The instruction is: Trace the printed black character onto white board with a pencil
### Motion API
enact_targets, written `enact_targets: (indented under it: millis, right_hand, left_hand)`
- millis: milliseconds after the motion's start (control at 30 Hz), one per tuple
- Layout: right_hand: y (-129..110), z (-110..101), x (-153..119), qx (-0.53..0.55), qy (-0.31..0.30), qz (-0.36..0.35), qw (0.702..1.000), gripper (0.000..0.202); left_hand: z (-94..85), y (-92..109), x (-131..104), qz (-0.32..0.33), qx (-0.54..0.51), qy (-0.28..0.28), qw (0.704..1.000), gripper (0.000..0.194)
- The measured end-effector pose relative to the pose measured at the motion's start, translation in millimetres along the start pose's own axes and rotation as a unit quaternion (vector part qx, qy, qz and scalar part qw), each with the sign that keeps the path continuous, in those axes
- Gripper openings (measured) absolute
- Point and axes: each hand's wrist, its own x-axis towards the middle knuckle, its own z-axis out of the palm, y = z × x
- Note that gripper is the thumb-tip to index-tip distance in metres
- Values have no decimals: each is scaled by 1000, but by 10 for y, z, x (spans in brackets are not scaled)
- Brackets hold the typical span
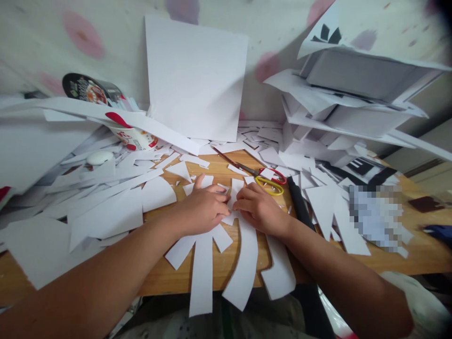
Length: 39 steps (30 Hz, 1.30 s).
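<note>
My left hand (205, 208) is bent over a white cardboard cut-out with splayed arms (201, 278), its fingertips pressed in near the middle. One finger sticks up from the rest. Close beside it, my right hand (259, 207) has its fingers curled onto the top of a curved white cardboard strip (246, 261). The fingertips of both hands nearly meet, and their exact contact is partly hidden. Under my right wrist lies a hooked white cardboard piece (280, 270). Yellow-handled scissors (270, 185) rest just beyond my right hand.
White scraps (109, 207) cover the left of the wooden table (158, 282). A paper cup (136, 139) stands behind them. A white board (196, 80) leans at the back. Stacked white structures (353, 108) rise at right. A dark rod (300, 202) and red-handled scissors (278, 176) lie nearby.
</note>
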Motion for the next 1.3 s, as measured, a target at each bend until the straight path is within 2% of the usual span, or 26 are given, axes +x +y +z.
enact_targets:
  millis: [100,300,533,600,767,1000,1200,1300]
  right_hand:
    - [1,10,-2,-1,8,3,1000,22]
    - [71,46,-66,63,71,24,995,21]
    - [-8,32,-50,18,19,37,999,23]
    - [-11,30,-58,18,21,45,999,23]
    - [62,21,-106,64,77,64,993,21]
    - [75,-22,-120,42,44,34,998,21]
    - [23,-35,-107,7,18,23,1000,24]
    - [46,-25,-115,25,22,26,999,24]
  left_hand:
    - [-7,10,8,-5,0,-3,1000,27]
    - [21,-7,19,-26,-10,-17,999,27]
    - [30,-28,21,-3,-5,-8,1000,27]
    - [44,-41,18,0,-2,-3,1000,28]
    - [93,-60,14,-4,-7,10,1000,31]
    - [116,-66,13,-3,-14,23,1000,21]
    - [95,-18,22,-2,-11,25,1000,25]
    - [81,35,32,-11,6,14,1000,29]
